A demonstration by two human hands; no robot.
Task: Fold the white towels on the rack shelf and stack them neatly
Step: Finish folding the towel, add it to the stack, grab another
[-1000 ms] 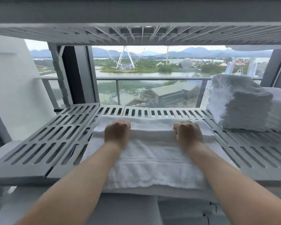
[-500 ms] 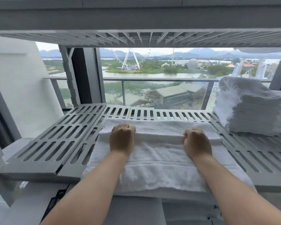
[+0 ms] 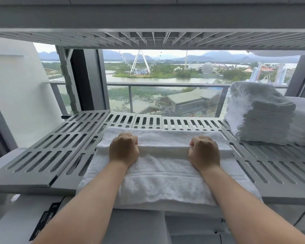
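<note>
Head view, centre of frame: a white towel [image 3: 163, 178] lies flat on the slatted rack shelf [image 3: 42, 155], and its near edge overhangs the shelf front at the bottom of the picture. The left hand [image 3: 124, 149] and right hand [image 3: 204, 152] rest on it, level with each other and well apart. Each has its fingers curled tight, pinching up a single raised ridge of cloth that runs across the towel between them. Right of frame: a stack of folded towels [image 3: 264, 120] stands on the same shelf, apart from the white towel, with more white cloth beside it at the frame edge. Top of frame: the underside of the upper shelf [image 3: 148, 18]. Handling, as I judge it: the towel is thick terry, soft, limp and light, neither slippery nor fragile. It will sag wherever it is unsupported, so I would take hold along the fold line towards both side edges, hands level, to carry the doubled edge over straight
</note>
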